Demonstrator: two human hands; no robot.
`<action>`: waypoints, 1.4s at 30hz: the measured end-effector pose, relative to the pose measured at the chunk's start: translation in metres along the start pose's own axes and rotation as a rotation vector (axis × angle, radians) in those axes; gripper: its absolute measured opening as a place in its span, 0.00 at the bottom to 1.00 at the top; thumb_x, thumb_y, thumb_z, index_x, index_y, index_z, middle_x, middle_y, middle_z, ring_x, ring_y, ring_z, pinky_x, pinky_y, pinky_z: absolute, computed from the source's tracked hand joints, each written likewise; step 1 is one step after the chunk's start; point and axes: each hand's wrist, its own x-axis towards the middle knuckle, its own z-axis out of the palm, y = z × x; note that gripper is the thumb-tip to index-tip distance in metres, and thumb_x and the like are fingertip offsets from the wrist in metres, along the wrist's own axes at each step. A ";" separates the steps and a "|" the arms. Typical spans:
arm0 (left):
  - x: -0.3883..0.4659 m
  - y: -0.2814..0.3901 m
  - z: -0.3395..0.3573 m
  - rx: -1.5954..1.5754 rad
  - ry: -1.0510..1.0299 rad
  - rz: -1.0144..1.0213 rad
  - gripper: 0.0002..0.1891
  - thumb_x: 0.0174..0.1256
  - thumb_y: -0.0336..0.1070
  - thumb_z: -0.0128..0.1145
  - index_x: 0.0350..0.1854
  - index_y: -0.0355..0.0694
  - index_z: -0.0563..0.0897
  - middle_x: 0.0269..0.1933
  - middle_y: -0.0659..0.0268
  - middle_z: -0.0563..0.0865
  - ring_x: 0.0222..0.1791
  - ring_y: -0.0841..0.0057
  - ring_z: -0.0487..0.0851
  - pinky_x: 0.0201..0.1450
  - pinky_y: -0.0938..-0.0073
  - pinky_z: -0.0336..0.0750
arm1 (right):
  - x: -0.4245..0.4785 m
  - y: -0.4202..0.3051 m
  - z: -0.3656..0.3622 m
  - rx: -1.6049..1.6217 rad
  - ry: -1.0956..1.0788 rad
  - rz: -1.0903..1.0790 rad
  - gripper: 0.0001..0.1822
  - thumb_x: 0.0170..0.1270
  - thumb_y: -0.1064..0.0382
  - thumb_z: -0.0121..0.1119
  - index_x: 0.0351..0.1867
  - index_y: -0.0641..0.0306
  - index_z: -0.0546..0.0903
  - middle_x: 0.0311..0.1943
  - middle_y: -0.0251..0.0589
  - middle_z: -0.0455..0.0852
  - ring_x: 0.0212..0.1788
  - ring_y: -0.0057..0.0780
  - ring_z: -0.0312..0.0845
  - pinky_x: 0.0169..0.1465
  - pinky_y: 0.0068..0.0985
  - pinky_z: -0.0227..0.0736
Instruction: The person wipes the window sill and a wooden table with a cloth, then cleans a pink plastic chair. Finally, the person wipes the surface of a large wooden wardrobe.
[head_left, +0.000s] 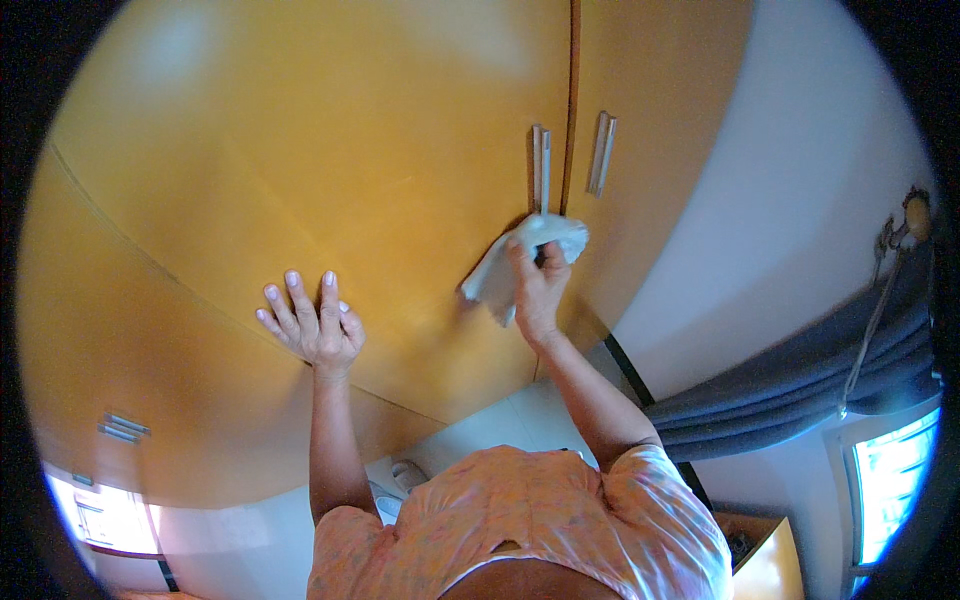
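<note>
My right hand (538, 289) grips a pale, damp-looking cloth (491, 274). The cloth lies against the foot of a metal bar handle (541, 169) on a yellow-brown wardrobe door (390, 135). Part of it hangs down to the left of my fingers. Spread flat, my left hand (316, 322) rests on the same door near a seam and holds nothing. A second metal handle (602, 154) sits on the neighbouring door, across a dark vertical gap.
A white wall (787, 172) meets the wardrobe on the right. Dark curtains (780, 390), held by a cord, hang beside a bright window (896, 487). An open wooden drawer or box (772, 555) stands at lower right. Pale floor tiles (517, 412) and a slipper (409, 474) show below.
</note>
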 end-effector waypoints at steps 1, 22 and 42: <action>0.001 0.001 0.001 -0.006 0.000 0.001 0.18 0.60 0.39 0.40 0.50 0.47 0.78 0.63 0.53 0.64 0.66 0.51 0.54 0.67 0.50 0.37 | -0.008 0.016 -0.001 -0.168 -0.039 -0.112 0.06 0.52 0.68 0.60 0.32 0.64 0.78 0.28 0.31 0.78 0.31 0.19 0.69 0.37 0.21 0.66; -0.006 -0.004 -0.001 -0.053 -0.027 -0.037 0.19 0.57 0.38 0.43 0.50 0.48 0.78 0.63 0.56 0.66 0.67 0.53 0.54 0.67 0.49 0.35 | 0.028 -0.080 0.095 -0.811 -0.174 -1.124 0.22 0.50 0.41 0.54 0.39 0.52 0.79 0.53 0.55 0.66 0.54 0.57 0.59 0.56 0.57 0.46; -0.030 -0.031 -0.073 -0.419 -0.057 -0.328 0.18 0.56 0.30 0.44 0.49 0.35 0.76 0.60 0.46 0.68 0.65 0.48 0.56 0.65 0.46 0.41 | -0.012 -0.101 0.143 -0.898 -0.654 -1.348 0.19 0.55 0.39 0.49 0.48 0.30 0.76 0.22 0.29 0.78 0.33 0.28 0.76 0.61 0.58 0.38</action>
